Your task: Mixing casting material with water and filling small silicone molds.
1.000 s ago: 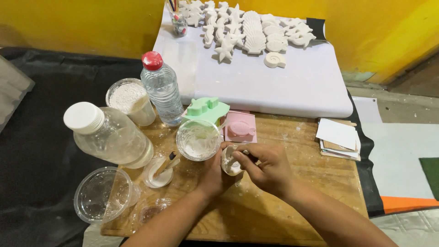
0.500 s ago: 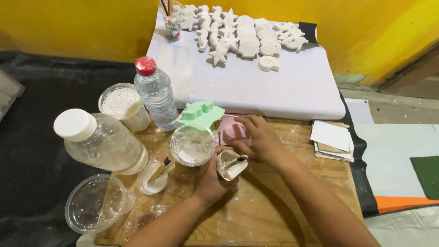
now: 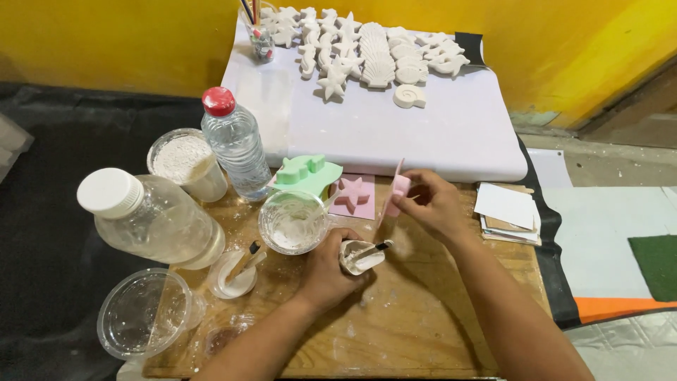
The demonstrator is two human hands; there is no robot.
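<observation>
Plastic bottles (image 3: 236, 152) and cups (image 3: 293, 221) crowd both hands (image 3: 331, 268).

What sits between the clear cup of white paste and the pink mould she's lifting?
In the head view, a flat pink starfish mould lies between the paste cup and the lifted pink mould in the right hand.

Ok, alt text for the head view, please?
Over a wooden board, the left hand grips a small cup with a brush in it, while the right hand lifts a pink mould on edge; white plaster shapes lie behind.
</observation>
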